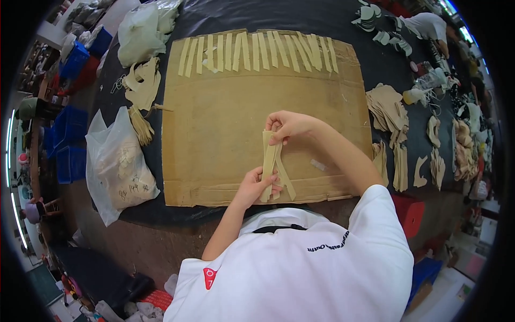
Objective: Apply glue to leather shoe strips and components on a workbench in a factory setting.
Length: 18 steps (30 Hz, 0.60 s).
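A small bundle of pale yellow strips [271,155] is held upright over the near part of a brown cardboard sheet [225,118]. My right hand [288,126] pinches the far ends of the strips between thumb and fingers. Lower down, my left hand [256,186] is closed around their near ends, and one strip splays out to the right. Along the cardboard's far edge lies a row of several similar strips [257,52], set side by side with small gaps.
Left of the cardboard sit a clear plastic bag of pale pieces [126,166], a bunch of thin strips [140,126] and another bag [142,35]. Stacks of beige cut pieces [389,110] lie at the right. Another person [426,27] bends over the table's far right.
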Each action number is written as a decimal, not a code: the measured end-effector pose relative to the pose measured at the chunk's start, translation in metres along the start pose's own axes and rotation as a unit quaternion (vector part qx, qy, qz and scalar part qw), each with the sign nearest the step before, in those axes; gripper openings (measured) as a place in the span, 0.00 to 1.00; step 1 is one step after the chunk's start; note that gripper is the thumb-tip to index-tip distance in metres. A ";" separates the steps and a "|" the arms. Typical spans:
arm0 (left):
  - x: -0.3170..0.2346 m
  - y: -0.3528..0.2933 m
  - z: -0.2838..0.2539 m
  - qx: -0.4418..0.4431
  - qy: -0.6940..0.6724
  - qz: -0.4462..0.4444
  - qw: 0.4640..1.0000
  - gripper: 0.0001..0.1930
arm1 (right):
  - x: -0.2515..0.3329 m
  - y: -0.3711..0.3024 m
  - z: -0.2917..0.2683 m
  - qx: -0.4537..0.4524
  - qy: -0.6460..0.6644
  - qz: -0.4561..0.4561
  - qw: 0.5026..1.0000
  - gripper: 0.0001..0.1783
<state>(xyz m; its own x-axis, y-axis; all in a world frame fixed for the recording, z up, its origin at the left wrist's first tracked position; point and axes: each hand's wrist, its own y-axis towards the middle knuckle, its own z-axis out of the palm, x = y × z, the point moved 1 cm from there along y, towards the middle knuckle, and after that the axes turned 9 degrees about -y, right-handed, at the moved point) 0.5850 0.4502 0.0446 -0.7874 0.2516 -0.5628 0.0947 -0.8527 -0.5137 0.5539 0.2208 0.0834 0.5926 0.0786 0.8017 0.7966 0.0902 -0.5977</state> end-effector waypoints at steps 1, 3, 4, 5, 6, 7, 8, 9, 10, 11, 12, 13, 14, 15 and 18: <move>0.021 0.011 -0.009 -0.011 0.005 0.010 1.000 0.12 | -0.013 0.004 -0.001 -0.003 0.001 -0.001 1.000 0.18; 0.041 0.023 -0.010 -0.068 0.033 0.012 0.997 0.11 | -0.042 0.019 -0.005 -0.070 0.010 -0.026 0.997 0.19; 0.047 0.027 -0.012 -0.129 0.057 0.017 0.990 0.11 | -0.054 0.026 -0.007 -0.073 0.012 -0.027 0.997 0.19; 0.044 0.026 -0.008 -0.129 0.060 0.015 0.990 0.11 | -0.057 0.031 -0.005 -0.109 0.008 -0.048 0.993 0.18; 0.040 0.024 -0.006 -0.162 0.222 -0.033 0.961 0.12 | -0.061 0.035 -0.005 -0.145 0.003 -0.069 0.987 0.17; 0.036 0.022 -0.003 -0.190 0.377 -0.080 0.903 0.14 | -0.066 0.038 -0.005 -0.146 0.006 -0.070 0.987 0.17; 0.025 0.018 0.007 -0.193 0.378 -0.083 0.902 0.14 | -0.064 0.039 -0.004 -0.169 -0.038 -0.075 0.982 0.17; 0.011 0.015 0.023 -0.197 0.540 -0.112 0.811 0.15 | -0.064 0.038 -0.005 -0.196 -0.081 -0.079 0.974 0.17; 0.003 0.016 0.033 -0.195 0.683 -0.135 0.691 0.16 | -0.067 0.039 -0.006 -0.198 -0.078 -0.078 0.974 0.17; 0.005 0.020 0.033 -0.197 0.684 -0.136 0.689 0.16 | -0.067 0.043 -0.004 -0.207 -0.100 -0.086 0.969 0.16; 0.009 0.026 0.032 -0.204 0.704 0.063 0.677 0.19 | -0.067 0.046 -0.002 -0.216 -0.121 -0.095 0.964 0.15; 0.015 0.031 0.031 -0.201 0.696 0.261 0.638 0.22 | -0.067 0.048 -0.001 -0.214 -0.119 -0.097 0.965 0.15; 0.028 0.040 0.021 -0.205 0.697 0.260 0.636 0.22 | -0.066 0.051 -0.002 -0.206 -0.148 -0.090 0.963 0.17; 0.043 0.052 0.010 -0.171 0.731 0.280 0.599 0.25 | -0.063 0.055 -0.004 -0.198 -0.178 -0.083 0.960 0.19; 0.052 0.063 0.009 -0.132 0.767 0.295 0.554 0.28 | -0.059 0.051 -0.025 -0.126 0.037 -0.137 0.982 0.19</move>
<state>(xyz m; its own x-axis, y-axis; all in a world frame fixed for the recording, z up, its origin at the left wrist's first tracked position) 0.5448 0.4060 -0.0113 0.8532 0.2304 -0.4680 0.3050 -0.9482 0.0892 0.5623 0.1955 0.0061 0.3514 0.0133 0.9361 0.9262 -0.1508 -0.3455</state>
